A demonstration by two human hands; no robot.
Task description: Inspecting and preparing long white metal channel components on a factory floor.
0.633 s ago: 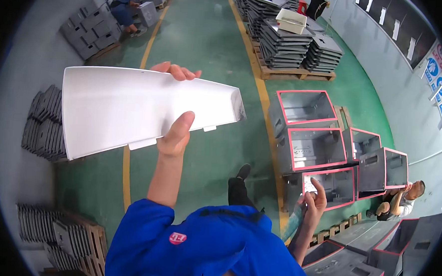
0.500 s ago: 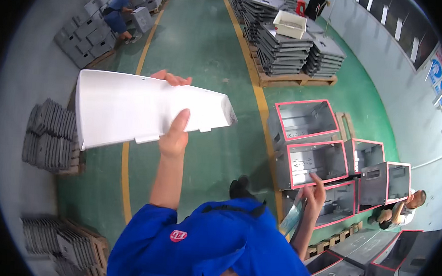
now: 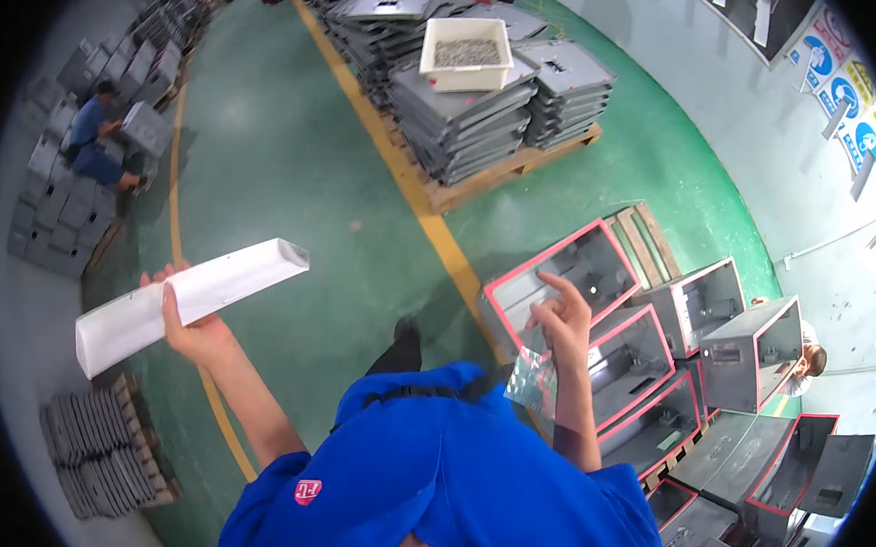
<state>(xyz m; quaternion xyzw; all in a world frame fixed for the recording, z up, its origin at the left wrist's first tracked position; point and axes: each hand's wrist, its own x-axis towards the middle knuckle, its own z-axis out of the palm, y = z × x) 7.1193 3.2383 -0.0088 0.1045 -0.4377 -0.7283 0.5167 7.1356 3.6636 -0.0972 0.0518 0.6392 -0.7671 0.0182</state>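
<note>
Head view, looking down past a blue shirt (image 3: 388,469). Got a long white trough-shaped piece (image 3: 229,282) up in the air over the green floor (image 3: 295,167), off to the left, crossing in front of the floor's left yellow line (image 3: 227,431). Clamped around mid-length by the left grip (image 3: 195,332), thumb on the near side, fingertips peeking out past the far edge. Tilted too, right end sitting higher in view than the left.

As for the right grip (image 3: 562,325): index finger poked out, other fingers curled in on a shiny see-through plastic film (image 3: 530,379) dangling just below. Can't make out the exact pinch, though. Hovering in front of an open grey box (image 3: 594,257) with a pinkish-red rim, just beside the slats of a wooden pallet (image 3: 643,245). Can't tell about contact with that rim.

Also spotting a white tub (image 3: 468,80) of small grey bits on a stack of grey panels (image 3: 465,136), piled up to the near corner of a second pallet (image 3: 553,161). Plus a co-worker (image 3: 96,147) over at far left, bent toward another box (image 3: 146,129).
</note>
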